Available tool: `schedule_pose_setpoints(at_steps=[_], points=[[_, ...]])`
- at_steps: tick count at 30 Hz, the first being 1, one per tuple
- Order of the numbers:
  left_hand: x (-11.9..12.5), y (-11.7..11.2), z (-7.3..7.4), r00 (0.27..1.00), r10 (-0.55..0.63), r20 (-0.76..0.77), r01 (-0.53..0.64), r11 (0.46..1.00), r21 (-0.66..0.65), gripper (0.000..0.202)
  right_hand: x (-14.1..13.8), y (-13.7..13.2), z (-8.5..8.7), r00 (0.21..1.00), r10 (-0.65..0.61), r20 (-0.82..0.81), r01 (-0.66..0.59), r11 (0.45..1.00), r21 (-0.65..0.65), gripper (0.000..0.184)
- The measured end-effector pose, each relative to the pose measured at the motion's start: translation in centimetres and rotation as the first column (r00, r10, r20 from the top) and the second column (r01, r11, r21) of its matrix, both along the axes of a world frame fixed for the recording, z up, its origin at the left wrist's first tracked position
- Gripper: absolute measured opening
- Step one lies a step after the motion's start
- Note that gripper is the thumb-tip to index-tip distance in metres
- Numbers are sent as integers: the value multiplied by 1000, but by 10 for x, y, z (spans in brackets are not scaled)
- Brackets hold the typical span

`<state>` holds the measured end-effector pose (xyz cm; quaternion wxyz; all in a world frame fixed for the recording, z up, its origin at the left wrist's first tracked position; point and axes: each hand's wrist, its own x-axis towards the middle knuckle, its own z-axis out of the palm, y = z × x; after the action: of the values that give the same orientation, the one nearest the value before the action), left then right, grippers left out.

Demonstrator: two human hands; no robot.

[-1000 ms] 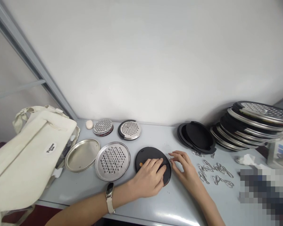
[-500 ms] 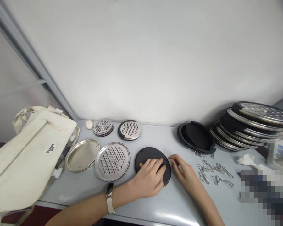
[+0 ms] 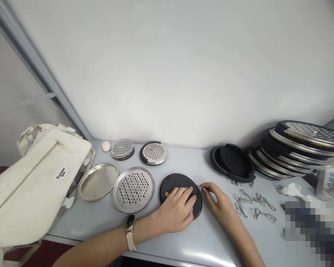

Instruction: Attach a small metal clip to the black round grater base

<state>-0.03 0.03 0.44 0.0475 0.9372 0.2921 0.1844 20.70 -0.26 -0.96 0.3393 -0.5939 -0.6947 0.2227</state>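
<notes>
A black round disc point(image 3: 172, 181) with an orange spot lies on the grey table in front of me. My left hand point(image 3: 178, 211), wearing a watch at the wrist, bears down on it with bent fingers and holds it against the table. At the disc's right edge, my right hand point(image 3: 218, 198) pinches a small shiny metal wire piece point(image 3: 203, 190) between thumb and forefinger. The piece is mostly hidden by the fingertips. Several looped metal wire clips point(image 3: 252, 200) lie to the right of this hand. A round metal grater plate point(image 3: 133, 191) rests left of the disc.
Plain metal discs point(image 3: 98, 181) and a cream bag point(image 3: 41, 185) are at left. Along the wall sit a white egg-shaped object point(image 3: 106, 146), small grater plates point(image 3: 122, 149), a black-rimmed grater point(image 3: 155, 152), black discs point(image 3: 235, 163) and a tall leaning stack of graters point(image 3: 295, 152).
The fingers of my right hand have shifted slightly at the disc's edge, and more of the shiny wire piece shows. My left hand stays in place on the disc.
</notes>
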Motion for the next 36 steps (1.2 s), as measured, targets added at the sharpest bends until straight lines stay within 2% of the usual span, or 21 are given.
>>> schedule_pose_setpoints(at_steps=[6,16,28,36], points=[[0,0,0,1000,-1,7,1,1000,5,40,1,-3,3,1000,9,-7,-9,1000,-4,17],[0,0,0,1000,-5,13,5,1000,6,40,-3,-7,14,996,-92,-7,92,995,-45,19],[0,-1,1,1000,-3,10,3,1000,5,41,1,-3,5,992,-12,-125,1,996,-93,19],[0,0,2,1000,2,11,-3,1000,7,40,1,-2,5,994,44,-104,-51,996,-68,13]])
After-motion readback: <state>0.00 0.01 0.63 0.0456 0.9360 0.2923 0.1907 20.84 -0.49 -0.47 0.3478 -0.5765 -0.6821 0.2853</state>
